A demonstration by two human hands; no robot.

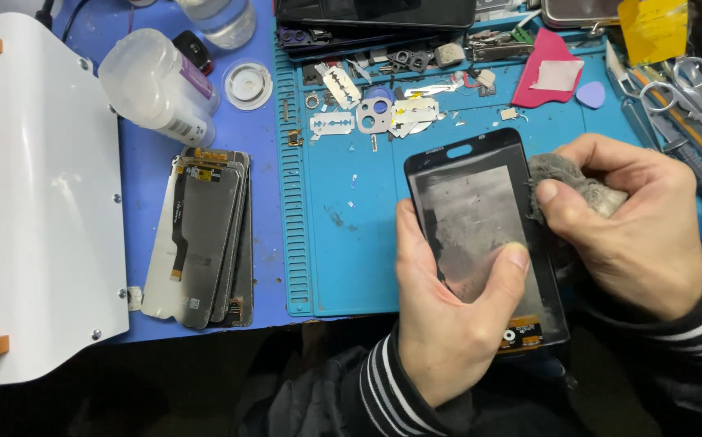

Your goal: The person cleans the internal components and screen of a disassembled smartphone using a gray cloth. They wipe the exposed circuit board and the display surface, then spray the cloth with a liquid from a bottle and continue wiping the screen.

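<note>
Left hand gripping a phone screen by its lower edge, thumb pressed on the smeared glass, over the blue mat. Right hand closed tight around a grey cloth, touching the screen's right edge. Beside the mat, a stack of screens. Behind, a clear bottle lying on its side, contents indiscernible, cap off.

The phone screen panel is lying over the work mat's near right part, between the left hand and the right hand; a stack of panels is sitting left of the mat; razor blades are lying behind; a white machine is standing far left; a bottle is lying behind the stack.
</note>
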